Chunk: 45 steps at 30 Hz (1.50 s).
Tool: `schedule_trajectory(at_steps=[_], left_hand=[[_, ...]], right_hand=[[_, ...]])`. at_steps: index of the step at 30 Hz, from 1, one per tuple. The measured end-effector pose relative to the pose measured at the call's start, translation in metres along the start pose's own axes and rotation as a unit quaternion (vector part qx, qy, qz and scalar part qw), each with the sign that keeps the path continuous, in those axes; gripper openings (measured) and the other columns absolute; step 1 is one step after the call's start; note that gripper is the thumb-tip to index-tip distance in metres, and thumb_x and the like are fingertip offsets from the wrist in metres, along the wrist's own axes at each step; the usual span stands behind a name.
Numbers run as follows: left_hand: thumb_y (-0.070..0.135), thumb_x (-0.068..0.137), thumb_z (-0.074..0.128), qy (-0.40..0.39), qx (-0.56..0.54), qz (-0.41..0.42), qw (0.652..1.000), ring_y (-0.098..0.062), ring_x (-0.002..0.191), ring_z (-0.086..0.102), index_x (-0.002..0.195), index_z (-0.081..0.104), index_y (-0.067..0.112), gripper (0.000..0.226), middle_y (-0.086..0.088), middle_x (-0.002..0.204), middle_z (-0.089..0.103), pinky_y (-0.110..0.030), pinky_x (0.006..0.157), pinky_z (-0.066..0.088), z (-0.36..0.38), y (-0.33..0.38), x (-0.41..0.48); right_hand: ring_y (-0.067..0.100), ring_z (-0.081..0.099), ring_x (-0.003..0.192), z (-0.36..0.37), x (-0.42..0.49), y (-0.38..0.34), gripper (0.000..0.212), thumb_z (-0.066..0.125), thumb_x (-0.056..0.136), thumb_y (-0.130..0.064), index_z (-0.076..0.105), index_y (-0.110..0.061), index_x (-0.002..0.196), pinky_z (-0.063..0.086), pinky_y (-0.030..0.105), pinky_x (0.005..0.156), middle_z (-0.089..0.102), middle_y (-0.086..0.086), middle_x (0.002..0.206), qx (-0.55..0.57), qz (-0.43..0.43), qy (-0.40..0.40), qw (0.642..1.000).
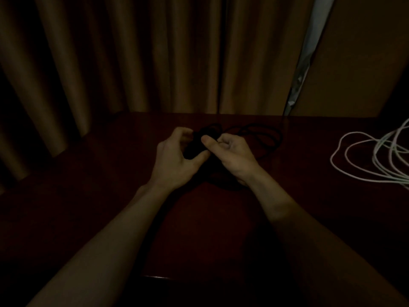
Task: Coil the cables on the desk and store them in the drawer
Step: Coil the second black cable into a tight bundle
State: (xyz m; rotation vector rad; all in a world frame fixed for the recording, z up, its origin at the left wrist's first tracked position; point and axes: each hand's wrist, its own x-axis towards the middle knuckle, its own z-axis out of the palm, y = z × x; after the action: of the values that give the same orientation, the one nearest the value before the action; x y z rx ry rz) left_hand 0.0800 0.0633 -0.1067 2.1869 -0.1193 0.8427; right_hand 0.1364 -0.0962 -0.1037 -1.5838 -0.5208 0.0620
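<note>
A black cable [263, 138] lies in loose loops at the middle back of the dark wooden desk [110, 173]. Part of it is bunched between my two hands. My left hand [174, 158] curls around the dark bundle, with the thumb under it. My right hand [230, 151] pinches the same bundle with thumb and curled fingers. A white cable [363, 158] sprawls in wide loops at the desk's right edge, apart from both hands. No drawer is in view.
Brown curtains [132, 58] hang right behind the desk's far edge. A pale strip [309, 52] shows between the curtain and a tan wall at the right. The desk's front edge [159, 277] is near my forearms. The room is dim.
</note>
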Motion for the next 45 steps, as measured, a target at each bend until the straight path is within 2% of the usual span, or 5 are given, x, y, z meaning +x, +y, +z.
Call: schedule_trajectory(at_steps=[8,15,25,33,45], left_hand=[[0.039,0.094,0.073,0.047,0.057,-0.036,0.997,-0.01,0.11,0.06,0.135,0.054,0.014,0.051,-0.002,0.127,0.065,-0.034,0.092,0.055,-0.001,-0.008,0.007],[0.036,0.099,0.069,0.054,-0.086,-0.139,0.985,0.002,0.093,0.065,0.13,0.062,0.02,0.036,0.014,0.113,0.065,-0.008,0.073,0.051,0.001,-0.001,0.009],[0.031,0.108,0.047,-0.141,-0.462,-0.27,0.833,-0.016,0.07,0.064,0.12,0.067,0.004,0.036,-0.01,0.093,0.071,-0.023,0.06,0.05,-0.007,0.005,0.012],[0.039,0.111,0.041,-0.05,-0.182,-0.151,0.97,-0.016,0.082,0.072,0.114,0.06,0.018,0.029,0.0,0.091,0.074,-0.038,0.077,0.061,0.004,0.006,0.001],[0.022,0.09,0.08,-0.043,-0.115,-0.044,0.991,0.015,0.104,0.061,0.126,0.057,0.024,0.043,0.019,0.115,0.065,-0.007,0.083,0.051,0.005,-0.005,0.0]], right_hand=[[0.015,0.077,0.091,0.005,0.002,-0.002,0.027,0.073,0.096,-0.03,0.072,-0.008,0.112,0.061,0.032,0.082,0.079,0.005,0.096,0.022,0.04,0.004,0.999],[0.022,0.071,0.075,0.008,-0.001,-0.007,0.03,0.067,0.1,-0.032,0.075,-0.01,0.082,0.059,0.035,0.069,0.075,0.019,0.089,0.055,0.026,0.025,0.998],[0.024,0.07,0.079,0.007,-0.005,-0.007,0.044,0.062,0.098,-0.047,0.072,-0.004,0.104,0.057,0.041,0.078,0.072,0.008,0.082,0.063,0.011,-0.057,0.996],[0.031,0.064,0.067,0.008,-0.006,-0.006,0.054,0.065,0.1,-0.041,0.067,0.012,0.09,0.054,0.042,0.068,0.067,0.025,0.074,0.044,-0.026,-0.017,0.999],[0.017,0.053,0.055,0.003,-0.004,-0.001,0.037,0.074,0.093,-0.038,0.061,-0.008,0.076,0.043,0.024,0.049,0.056,0.004,0.061,-0.029,-0.019,0.02,0.999]])
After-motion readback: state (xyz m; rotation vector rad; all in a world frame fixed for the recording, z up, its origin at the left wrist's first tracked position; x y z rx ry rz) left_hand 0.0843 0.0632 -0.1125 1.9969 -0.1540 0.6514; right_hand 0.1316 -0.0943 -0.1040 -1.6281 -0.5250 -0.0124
